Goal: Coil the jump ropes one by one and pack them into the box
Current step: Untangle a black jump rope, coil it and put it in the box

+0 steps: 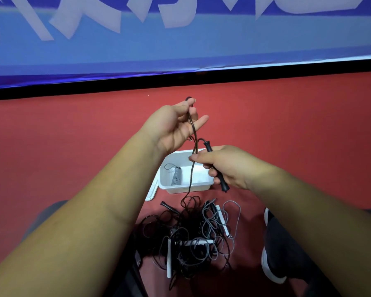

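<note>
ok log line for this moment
left hand: pinches black rope | right hand: holds black handle | white box: one grey rope inside | floor pile: tangled

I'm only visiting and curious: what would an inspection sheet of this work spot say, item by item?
Surface: red floor.
Job's things: white box on the floor, with one coiled grey rope inside; black rope held between both hands, trailing down to a tangled pile of black and grey ropes with white handles, nearer the person.
Clutter: flat white piece, perhaps a lid, at the box's left edge.
Grippers: left hand, raised, pinches a loop of the black rope; right hand grips its black handle.
Cables: nothing seen apart from the ropes.
Surroundings: blue banner with white lettering along the far side; dark shoe at right.
</note>
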Action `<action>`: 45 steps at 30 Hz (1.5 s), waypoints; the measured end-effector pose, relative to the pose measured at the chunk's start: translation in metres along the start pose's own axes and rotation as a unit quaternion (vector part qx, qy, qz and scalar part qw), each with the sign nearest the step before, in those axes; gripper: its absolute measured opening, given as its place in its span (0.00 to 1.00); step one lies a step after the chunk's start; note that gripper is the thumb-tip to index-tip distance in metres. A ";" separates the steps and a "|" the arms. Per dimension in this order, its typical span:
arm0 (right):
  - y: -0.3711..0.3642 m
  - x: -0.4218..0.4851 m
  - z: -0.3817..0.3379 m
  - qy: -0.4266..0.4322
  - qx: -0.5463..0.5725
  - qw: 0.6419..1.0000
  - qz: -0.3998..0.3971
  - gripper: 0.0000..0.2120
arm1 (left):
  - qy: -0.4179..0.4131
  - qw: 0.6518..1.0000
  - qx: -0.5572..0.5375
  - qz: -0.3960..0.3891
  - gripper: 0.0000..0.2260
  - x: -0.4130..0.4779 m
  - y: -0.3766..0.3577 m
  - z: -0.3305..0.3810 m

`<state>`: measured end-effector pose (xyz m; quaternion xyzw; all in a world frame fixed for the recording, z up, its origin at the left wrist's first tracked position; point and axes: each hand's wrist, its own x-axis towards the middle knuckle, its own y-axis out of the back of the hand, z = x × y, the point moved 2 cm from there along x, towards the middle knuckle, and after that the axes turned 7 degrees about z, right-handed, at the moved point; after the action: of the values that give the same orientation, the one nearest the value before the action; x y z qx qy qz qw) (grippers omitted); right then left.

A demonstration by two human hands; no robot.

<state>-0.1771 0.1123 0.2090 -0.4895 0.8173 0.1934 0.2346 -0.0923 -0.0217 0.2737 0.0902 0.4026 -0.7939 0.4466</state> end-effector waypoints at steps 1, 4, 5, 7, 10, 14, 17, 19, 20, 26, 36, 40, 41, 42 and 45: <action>0.000 -0.001 0.000 0.008 -0.002 1.000 0.003 0.14 | -0.006 1.000 0.002 0.007 0.08 0.002 0.001 0.002; 0.002 -0.004 -0.004 0.024 0.011 0.999 0.018 0.11 | -0.041 0.995 0.079 0.050 0.06 0.012 0.010 0.009; 0.003 -0.004 -0.006 0.025 0.032 0.999 0.026 0.12 | -0.046 0.989 0.121 0.065 0.05 0.014 0.014 0.011; 0.007 -0.003 -0.014 0.027 0.089 0.995 0.042 0.11 | -0.047 0.977 0.188 0.090 0.06 0.017 0.019 0.012; 0.013 -0.004 -0.031 0.043 0.172 0.983 0.056 0.11 | -0.033 0.953 0.293 0.073 0.11 0.013 0.020 0.002; 0.026 -0.014 -0.059 0.067 0.308 0.948 0.045 0.13 | 0.014 0.805 0.583 -0.110 0.10 -0.003 0.021 -0.021; 0.041 -0.019 -0.071 0.102 0.386 0.916 0.037 0.12 | 0.055 0.677 0.705 -0.204 0.10 -0.011 0.027 -0.034; 0.051 -0.018 -0.074 0.117 0.396 0.909 0.053 0.12 | 0.032 0.654 0.730 -0.195 0.10 -0.010 0.029 -0.036; 0.054 -0.016 -0.074 0.119 0.388 0.911 0.069 0.13 | 0.026 0.666 0.723 -0.180 0.10 -0.010 0.029 -0.034; 0.056 0.004 -0.044 0.000 0.121 0.982 0.147 0.13 | 0.018 0.831 0.545 -0.111 0.10 -0.014 0.011 -0.018; 0.017 -0.017 -0.022 -0.010 -0.080 0.992 -0.096 0.10 | -0.009 0.992 0.115 0.053 0.07 -0.001 0.008 0.006; 0.011 -0.022 -0.029 0.038 -0.076 0.995 -0.057 0.09 | -0.043 0.993 0.072 0.082 0.08 0.006 0.017 0.015; 0.011 -0.023 -0.031 0.043 -0.063 0.996 -0.041 0.09 | -0.043 0.992 0.078 0.085 0.08 0.008 0.019 0.015; 0.010 -0.024 -0.034 0.045 -0.035 0.998 -0.028 0.08 | -0.036 0.991 0.102 0.085 0.08 0.008 0.020 0.015; 0.012 -0.029 -0.045 0.038 0.097 0.995 0.004 0.09 | -0.007 0.963 0.260 0.066 0.10 0.006 0.022 0.007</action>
<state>-0.1847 0.1136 0.2635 -0.4678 0.8425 0.0953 0.2495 -0.0768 -0.0366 0.2636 0.2237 0.1723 -0.8407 0.4620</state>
